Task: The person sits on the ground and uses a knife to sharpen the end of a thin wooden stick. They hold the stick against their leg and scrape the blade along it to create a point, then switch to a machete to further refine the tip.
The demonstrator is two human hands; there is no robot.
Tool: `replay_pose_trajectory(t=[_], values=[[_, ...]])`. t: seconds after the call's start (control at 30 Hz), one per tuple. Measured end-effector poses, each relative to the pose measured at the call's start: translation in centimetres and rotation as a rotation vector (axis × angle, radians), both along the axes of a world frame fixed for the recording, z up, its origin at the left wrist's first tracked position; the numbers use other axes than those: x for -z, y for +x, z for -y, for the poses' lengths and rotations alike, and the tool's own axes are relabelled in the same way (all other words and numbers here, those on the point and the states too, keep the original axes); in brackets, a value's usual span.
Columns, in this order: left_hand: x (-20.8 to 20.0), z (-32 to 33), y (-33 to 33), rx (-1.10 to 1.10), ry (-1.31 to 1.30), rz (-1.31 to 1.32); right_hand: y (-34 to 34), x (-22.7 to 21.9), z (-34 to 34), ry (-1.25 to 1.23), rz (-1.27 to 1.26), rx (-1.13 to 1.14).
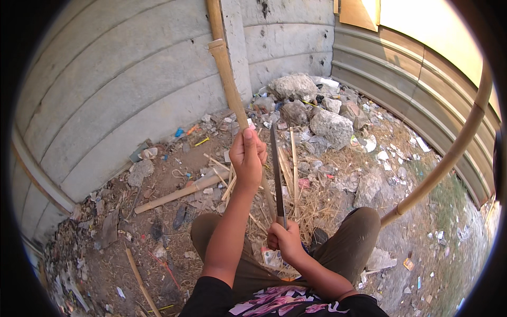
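My left hand (248,153) is closed round a long split piece of bamboo (229,79), its thumb lying along the front. The piece leans away from me, its far end high against the wall and its lower end reaching down between my knees. My right hand (287,243) grips a machete (277,169) by the handle, which the fingers mostly hide. Its long dark blade points up and away, just right of the bamboo. Thin bamboo strips (294,174) and pale shavings lie on the ground beyond the blade.
Concrete panels form a wall (127,79) ahead and left; corrugated sheeting (391,79) stands right. Broken concrete chunks (331,128) and litter fill the corner. A bamboo pole (438,171) slants up beside my right knee. Another bamboo length (177,196) lies at left.
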State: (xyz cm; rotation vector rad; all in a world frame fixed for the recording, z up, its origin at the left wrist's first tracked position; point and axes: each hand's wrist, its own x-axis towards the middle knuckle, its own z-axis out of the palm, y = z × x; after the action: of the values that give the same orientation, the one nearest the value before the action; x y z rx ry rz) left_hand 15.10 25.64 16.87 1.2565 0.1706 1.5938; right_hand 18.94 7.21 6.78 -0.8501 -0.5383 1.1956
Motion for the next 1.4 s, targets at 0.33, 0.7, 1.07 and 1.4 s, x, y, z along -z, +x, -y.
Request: replay_pose_trajectory(t=[0.33,0.7,1.07,1.4], values=[[-0.3,0.9,0.2,-0.031,0.022,-0.026,0.9,-3.6,1.7,0.193,0.047,0.165],[0.2,0.0,-0.5,-0.046,-0.011,0.015,2.0,-3.8,1.6,0.099,0.06,0.042],[-0.1,0.8,0.0,-0.118,-0.032,0.013,0.6,-0.6,0.3,0.023,0.4,0.021],[-2.0,-2.2,-3.6,0.184,0.073,-0.222,1.7,0.9,-0.4,-0.156,0.242,-0.219]])
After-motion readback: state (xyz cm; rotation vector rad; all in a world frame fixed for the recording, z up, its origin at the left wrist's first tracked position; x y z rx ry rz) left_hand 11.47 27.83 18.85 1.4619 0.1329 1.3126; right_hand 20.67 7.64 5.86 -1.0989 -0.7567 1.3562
